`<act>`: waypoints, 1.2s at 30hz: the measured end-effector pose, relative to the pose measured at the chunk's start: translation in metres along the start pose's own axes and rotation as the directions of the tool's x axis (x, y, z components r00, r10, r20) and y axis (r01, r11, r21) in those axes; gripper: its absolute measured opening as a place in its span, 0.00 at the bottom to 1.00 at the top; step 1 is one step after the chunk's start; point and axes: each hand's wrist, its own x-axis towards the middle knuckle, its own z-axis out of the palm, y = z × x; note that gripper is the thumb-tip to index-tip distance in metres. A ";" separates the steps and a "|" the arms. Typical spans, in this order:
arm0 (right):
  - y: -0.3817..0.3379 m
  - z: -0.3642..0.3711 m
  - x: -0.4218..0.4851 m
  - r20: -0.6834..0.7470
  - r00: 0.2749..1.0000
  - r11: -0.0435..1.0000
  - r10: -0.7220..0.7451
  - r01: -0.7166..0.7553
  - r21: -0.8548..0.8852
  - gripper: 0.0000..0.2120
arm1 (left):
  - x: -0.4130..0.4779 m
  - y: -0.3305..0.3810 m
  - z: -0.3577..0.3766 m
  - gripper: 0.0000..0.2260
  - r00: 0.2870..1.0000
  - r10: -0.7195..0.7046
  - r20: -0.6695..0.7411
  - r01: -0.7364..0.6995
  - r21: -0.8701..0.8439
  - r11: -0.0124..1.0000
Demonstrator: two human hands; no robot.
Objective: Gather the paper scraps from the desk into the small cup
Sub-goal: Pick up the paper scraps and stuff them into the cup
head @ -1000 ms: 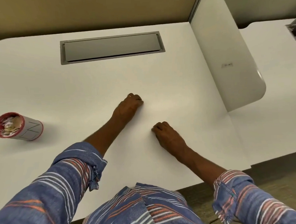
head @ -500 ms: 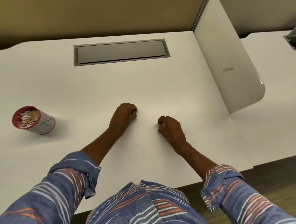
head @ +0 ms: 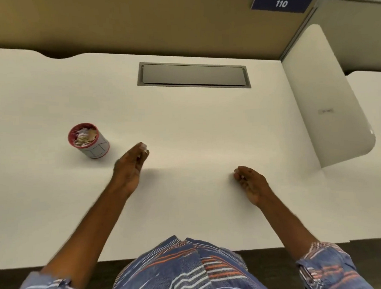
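Note:
The small cup [head: 88, 141] has a red rim and a grey side. It stands on the left part of the white desk [head: 195, 126], filled to the top with crumpled paper scraps [head: 84, 136]. My left hand [head: 130, 167] hovers blurred just right of the cup, its fingertips pinched on a small white paper scrap [head: 144, 146]. Further right, my right hand [head: 251, 182] rests low over the desk with its fingers curled in. Tiny white specks show at its fingertips, too small to identify. I see no loose scraps on the desk surface.
A grey cable hatch [head: 193, 75] is set flush into the far side of the desk. A white divider panel [head: 329, 115] stands at the right edge, with another desk beyond it. A tan partition wall [head: 134, 21] carrying a blue "110" sign [head: 281, 3] runs along the back.
My left hand has lifted off the desk and moved left toward the cup with its fingers pinched. My right hand has drawn apart to the right. The head camera has tilted upward.

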 end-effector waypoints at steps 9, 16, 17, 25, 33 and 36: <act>0.030 0.079 -0.023 0.152 0.988 0.999 0.036 -0.034 -0.018 0.03 | 0.016 0.142 -0.052 0.09 0.785 0.593 0.181 -0.444 0.831 0.334; 0.044 0.166 -0.052 0.295 0.955 0.987 0.010 0.038 -0.156 0.02 | 0.034 0.158 -0.072 0.12 0.854 0.423 0.303 -0.338 0.941 0.009; 0.045 0.178 -0.057 0.314 0.949 0.984 0.004 0.053 -0.172 0.02 | 0.034 0.160 -0.073 0.12 0.855 0.412 0.314 -0.347 0.938 0.006; 0.050 0.302 -0.094 0.492 0.870 0.953 -0.047 0.186 -0.238 0.01 | 0.032 0.178 -0.076 0.21 0.859 0.335 0.388 -0.435 0.897 0.078; 0.057 0.407 -0.101 0.521 0.840 0.816 -0.153 0.405 -0.413 0.08 | 0.030 0.188 -0.081 0.25 0.841 0.385 0.380 -0.476 0.858 0.194; 0.058 0.426 -0.101 0.528 0.828 0.724 -0.188 0.480 -0.495 0.11 | 0.030 0.186 -0.085 0.19 0.814 0.446 0.371 -0.491 0.851 0.188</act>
